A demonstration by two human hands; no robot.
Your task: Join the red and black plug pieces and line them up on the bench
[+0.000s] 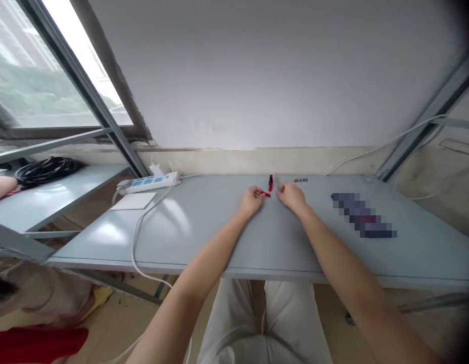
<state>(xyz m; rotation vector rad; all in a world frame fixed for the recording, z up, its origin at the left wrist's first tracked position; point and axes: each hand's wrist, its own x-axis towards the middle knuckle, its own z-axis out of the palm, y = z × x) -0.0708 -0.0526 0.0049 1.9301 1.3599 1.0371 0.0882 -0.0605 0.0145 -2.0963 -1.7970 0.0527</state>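
Note:
My left hand (251,199) rests on the grey table with its fingers pinched on a small red stick-like piece (266,194), which points to the right. Just beyond lies a red and black piece (270,182), too small to name surely. My right hand (292,196) is closed, its fingertips beside a small clear, plastic-looking thing (277,180); whether they grip it I cannot tell. Behind that hand several small dark metallic pieces (300,180) lie in a row near the wall.
A white power strip (151,182) with a plug and a white flat pad (134,201) are at the left. The strip's white cable (135,237) runs over the front edge. A blurred dark item (363,216) lies right. Coiled black cable (48,171) and another person's arm (2,188) are far left.

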